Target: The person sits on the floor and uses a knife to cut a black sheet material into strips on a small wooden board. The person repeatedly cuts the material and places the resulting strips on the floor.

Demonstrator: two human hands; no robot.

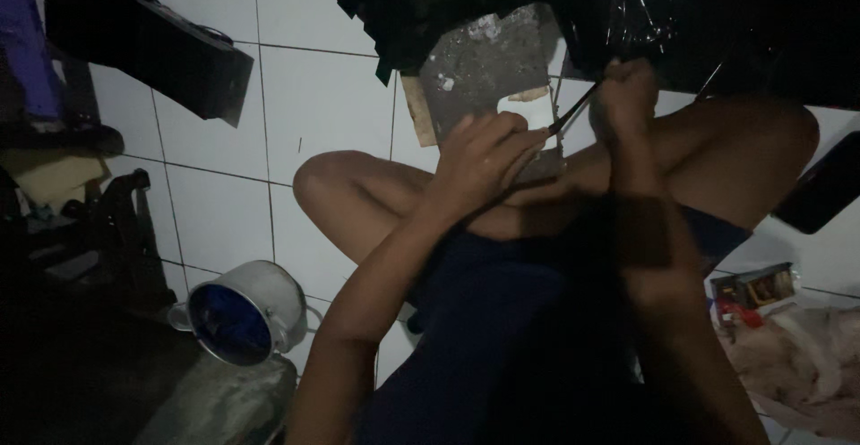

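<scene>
While a metal pot [246,311] lies tipped on the tiled floor [224,203] at the left, the left hand [484,158] presses curled fingers on a grey slab [488,64] over the knees — the right hand [624,96], clenched, grips a thin dark tool [573,109] touching the slab.

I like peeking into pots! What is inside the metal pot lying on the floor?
The metal pot lies tipped on its side on the white tiled floor, its mouth toward the camera. Inside, only a dark blue lining shows; nothing else is visible, but the deepest part is in shadow.
</scene>
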